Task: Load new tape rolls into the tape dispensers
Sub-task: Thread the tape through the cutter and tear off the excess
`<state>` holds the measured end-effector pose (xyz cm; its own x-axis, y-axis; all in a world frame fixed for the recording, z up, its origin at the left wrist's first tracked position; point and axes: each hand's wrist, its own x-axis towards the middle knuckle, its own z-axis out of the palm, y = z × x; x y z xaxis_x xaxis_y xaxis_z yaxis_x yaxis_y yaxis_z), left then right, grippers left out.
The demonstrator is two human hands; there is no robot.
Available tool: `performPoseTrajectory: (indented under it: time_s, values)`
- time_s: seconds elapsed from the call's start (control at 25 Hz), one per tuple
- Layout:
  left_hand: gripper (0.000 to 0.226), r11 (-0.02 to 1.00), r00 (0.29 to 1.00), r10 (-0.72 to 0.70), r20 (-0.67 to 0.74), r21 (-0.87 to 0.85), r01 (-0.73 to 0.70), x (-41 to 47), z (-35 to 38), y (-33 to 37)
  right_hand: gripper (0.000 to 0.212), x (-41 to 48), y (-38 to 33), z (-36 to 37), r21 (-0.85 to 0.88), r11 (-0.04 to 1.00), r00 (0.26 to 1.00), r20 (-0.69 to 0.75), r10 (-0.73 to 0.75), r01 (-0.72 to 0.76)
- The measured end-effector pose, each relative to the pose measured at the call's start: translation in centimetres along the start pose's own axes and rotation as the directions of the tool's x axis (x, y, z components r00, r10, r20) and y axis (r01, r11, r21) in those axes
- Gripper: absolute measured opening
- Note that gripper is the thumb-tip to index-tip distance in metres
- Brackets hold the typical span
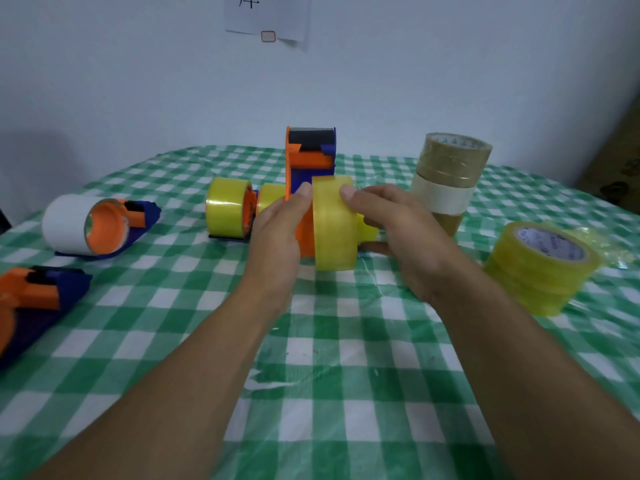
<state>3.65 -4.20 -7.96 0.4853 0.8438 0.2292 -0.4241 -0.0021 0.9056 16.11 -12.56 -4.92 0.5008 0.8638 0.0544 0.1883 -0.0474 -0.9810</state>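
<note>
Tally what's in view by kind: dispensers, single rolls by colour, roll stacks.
Dispensers: 4
Single yellow rolls: 3
Single white rolls: 1
Roll stacks: 2
Total: 10

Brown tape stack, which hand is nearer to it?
Right. The right hand, on the yellow roll, sits just beside the brown tape stack; the left hand holds the dispenser, farther off on the roll's other side.
</note>
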Motion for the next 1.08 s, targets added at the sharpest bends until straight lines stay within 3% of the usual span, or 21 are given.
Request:
performPoseTrajectory:
  time_s: [0.08,0.2,0.48,0.6,0.76,0.92,1.08]
  values:
    - [0.028,1.0,1.0,0.02,0.011,0.004,-0.02,-0.1,0.1,0.1,0.06,0.2,0.5,0.4,0.078,0.996,0.995,0.092,0.037,-0.044]
    - [0.032,0.999,0.999,0.041,0.021,0.019,-0.041,-0.4,0.3,0.4,0.05,0.2,1.1,0.5,0.143,0.988,0.993,0.112,0.033,-0.049]
    - [0.046,0.999,0.994,0.04,0.106,0.032,-0.044,-1.1,1.0,0.1,0.075,-0.2,1.8,0.7,0.139,0.983,0.984,0.149,0.095,-0.116]
    - [0.048,0.998,0.991,0.053,0.124,0.007,-0.055,-1.1,0.9,0.0,0.071,-0.4,1.7,1.1,0.153,0.984,0.981,0.184,0.063,-0.092]
    - [0.053,0.999,0.99,0.049,0.136,0.017,-0.052,-0.9,0.8,-0.3,0.1,-0.1,2.1,0.7,0.096,0.993,0.978,0.205,0.05,-0.071]
    - [0.057,0.997,0.988,0.021,0.15,0.066,-0.031,-1.0,0.8,-0.4,0.1,0.0,2.4,-0.1,0.058,0.995,0.963,0.262,0.059,-0.076]
    - [0.057,1.0,0.992,-0.012,0.128,0.015,0.01,-1.3,1.1,-0.2,0.061,0.0,3.0,-0.3,0.109,0.994,0.966,0.258,-0.02,-0.009]
